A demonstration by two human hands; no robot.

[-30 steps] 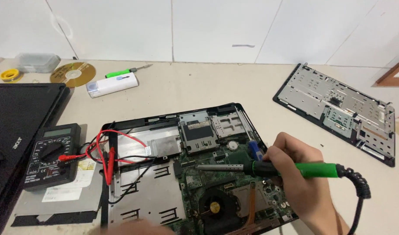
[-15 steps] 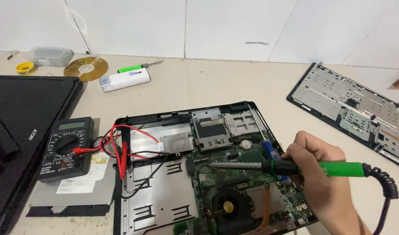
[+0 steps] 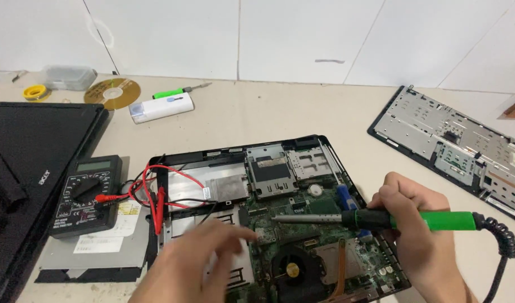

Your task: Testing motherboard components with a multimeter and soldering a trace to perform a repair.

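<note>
**Head view: iron held level over an open laptop board**

Head view shows the right hand [image 3: 417, 224] wrapped around a soldering iron [image 3: 381, 219], fingers closed on the black collar just ahead of the green grip, pen-fashion; held that far forward, the metal tip lies nearly level and rests at or just above the green board [image 3: 325, 247], near the middle of the opened laptop base [image 3: 280, 219]; whether it touches I cannot tell; the coiled cord [image 3: 502, 247] trails off to the right, clear of the work.

The left hand [image 3: 198, 264] is blurred over the base's bare metal left half; its fingers look loosely spread and grip nothing, tips near the board's left edge, close to the iron's tip.

A multimeter [image 3: 86, 193] sits just left of the base on the tabletop [image 3: 269, 115], its red and black leads [image 3: 156, 196] draped over the base's rim, so the probes lie within reach; a removed cover panel [image 3: 459, 143] lies well apart at right; a disc [image 3: 112, 92], a white box [image 3: 161, 106] and a green screwdriver [image 3: 179, 91] sit at the far edge.
</note>
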